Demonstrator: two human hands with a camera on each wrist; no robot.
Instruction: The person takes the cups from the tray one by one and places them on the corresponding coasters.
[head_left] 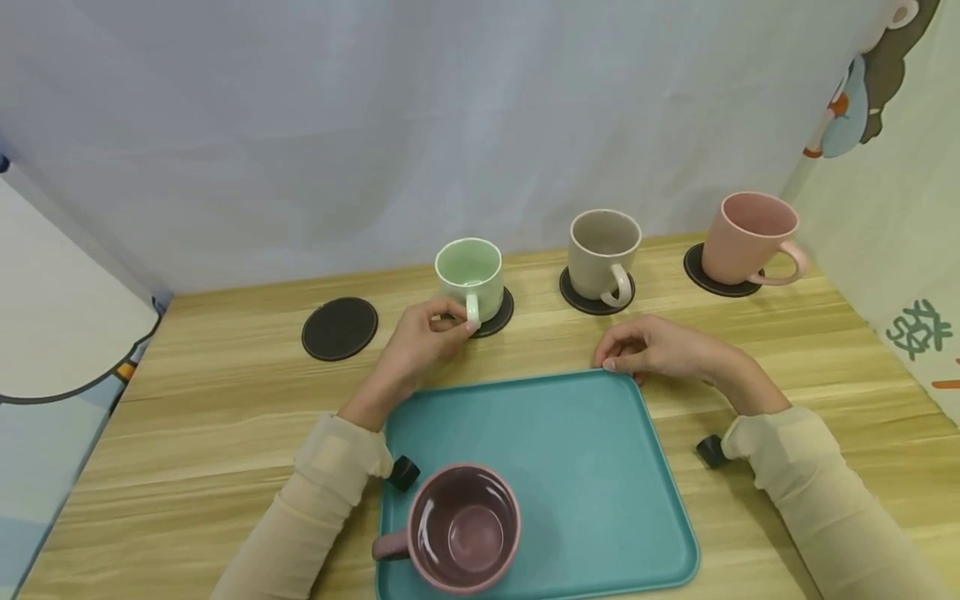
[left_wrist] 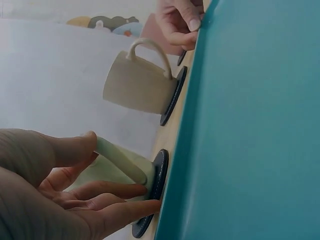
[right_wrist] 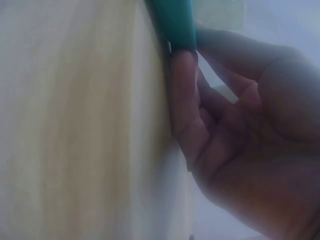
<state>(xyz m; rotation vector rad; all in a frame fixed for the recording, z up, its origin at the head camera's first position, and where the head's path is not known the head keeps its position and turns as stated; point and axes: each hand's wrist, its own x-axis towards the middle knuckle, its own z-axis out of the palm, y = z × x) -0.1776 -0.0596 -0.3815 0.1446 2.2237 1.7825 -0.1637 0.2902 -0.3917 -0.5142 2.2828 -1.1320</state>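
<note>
My left hand pinches the handle of a pale green mug, thumb on the handle and fingers beside the cup. That mug stands upright on a black round coaster. At the far right corner of a teal tray, my right hand grips the rim between thumb and curled fingers; the right wrist view shows this hand at the tray's edge. A wide mauve mug rests on the tray's near left part, its handle pointing left.
A grey-beige mug and a pink mug stand on black coasters to the right along the back. Another black coaster lies bare at the left. Behind the wooden table hangs a pale cloth.
</note>
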